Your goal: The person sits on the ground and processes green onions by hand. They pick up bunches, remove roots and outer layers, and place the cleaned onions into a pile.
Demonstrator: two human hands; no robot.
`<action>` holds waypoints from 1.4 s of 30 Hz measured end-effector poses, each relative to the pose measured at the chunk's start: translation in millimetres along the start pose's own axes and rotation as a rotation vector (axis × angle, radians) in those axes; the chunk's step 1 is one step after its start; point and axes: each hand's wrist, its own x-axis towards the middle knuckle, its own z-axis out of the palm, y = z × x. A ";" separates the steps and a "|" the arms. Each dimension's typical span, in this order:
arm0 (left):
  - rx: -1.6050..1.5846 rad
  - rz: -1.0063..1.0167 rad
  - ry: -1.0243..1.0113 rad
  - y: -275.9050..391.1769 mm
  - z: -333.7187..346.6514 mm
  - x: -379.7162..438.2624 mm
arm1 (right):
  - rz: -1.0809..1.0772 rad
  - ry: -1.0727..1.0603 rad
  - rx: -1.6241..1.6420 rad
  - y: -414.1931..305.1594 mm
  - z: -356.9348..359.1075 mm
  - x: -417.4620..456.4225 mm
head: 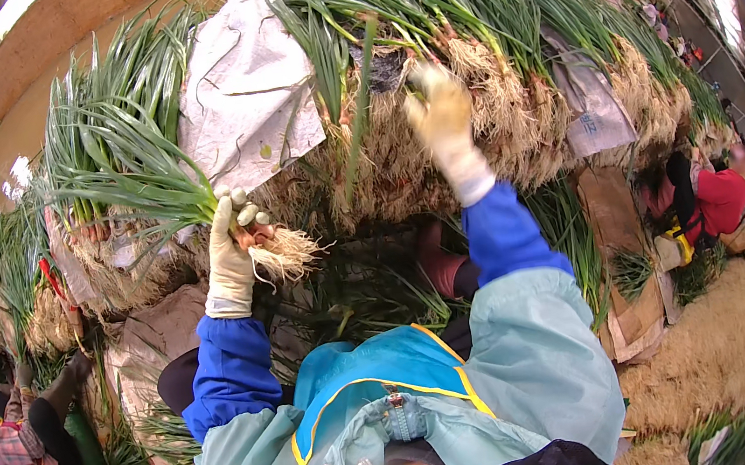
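Note:
My left hand (pixel 232 240), in a pale glove, is closed around a bunch of green onions (pixel 196 203). Their leaves fan out to the upper left, and their pinkish bulbs and pale roots (pixel 285 252) stick out to the right of the fingers. My right hand (pixel 439 107), also gloved and blurred, is at the front of a long heap of green onions (pixel 485 69), close to the bulbs and hanging roots. Whether it grips any of them cannot be told. A white woven sack (pixel 247 86) lies over the heap between the two hands.
Another sack (pixel 586 95) hangs over the heap at right. A person in a red top (pixel 725 200) sits at the right, another in a plaid top (pixel 23 448) at the lower left. Loose green leaves (pixel 367 297) lie below the heap, and rooted bundles (pixel 712 343) lie at lower right.

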 end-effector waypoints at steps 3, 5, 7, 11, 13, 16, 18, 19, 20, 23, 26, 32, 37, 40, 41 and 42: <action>-0.006 -0.018 -0.016 -10.3 5.1 1.1 | 0.503 -0.384 -0.334 30.1 4.9 73.0; -0.024 -0.049 -0.022 -13.9 9.2 -1.6 | 0.556 -0.651 -0.442 36.6 5.2 93.8; -0.063 -0.058 -0.016 -13.3 12.7 -4.7 | 0.526 -0.505 -0.304 28.6 1.8 86.0; 0.058 -0.151 0.112 -16.4 20.8 0.1 | 0.658 -0.740 0.229 -17.3 -6.9 27.4; 0.154 -0.317 0.122 -25.5 25.2 9.8 | 0.278 -0.671 0.245 -47.7 -4.4 -4.7; 0.252 -0.242 0.162 -57.2 30.3 14.9 | -0.047 -0.482 0.272 -102.0 6.5 -68.7; 0.325 -0.274 0.159 -72.6 27.1 13.7 | -0.090 -0.498 0.251 -124.5 8.2 -101.3; 0.352 -0.295 0.183 -79.1 23.8 10.4 | -0.086 -0.589 0.224 -129.5 5.2 -113.0; 0.258 -0.250 0.147 -83.9 20.4 7.5 | -0.068 -0.656 0.229 -130.9 2.0 -120.2; 0.130 -0.253 0.088 -82.8 6.7 -5.1 | 0.421 -0.879 0.807 -121.5 -0.3 -119.0; 0.093 -0.322 0.048 -82.4 2.7 -11.6 | 0.488 -0.736 0.859 -107.3 20.7 -99.1; 0.505 -0.492 0.294 -80.2 11.2 -28.1 | 0.324 -1.058 0.420 -97.1 55.7 -101.7; 0.283 -0.333 0.348 -34.9 5.2 -47.0 | -0.015 -1.191 0.079 -64.1 -0.3 -56.5; 0.200 -0.269 0.225 -27.6 20.3 -42.8 | 0.108 -0.169 -0.345 -18.7 -6.8 25.8; 0.173 -0.250 0.208 -28.6 28.7 -38.5 | 0.358 -0.370 -0.308 1.3 -6.7 53.0; 0.178 -0.220 0.173 -30.0 37.2 -35.3 | 0.418 -0.444 -0.326 13.2 1.3 63.2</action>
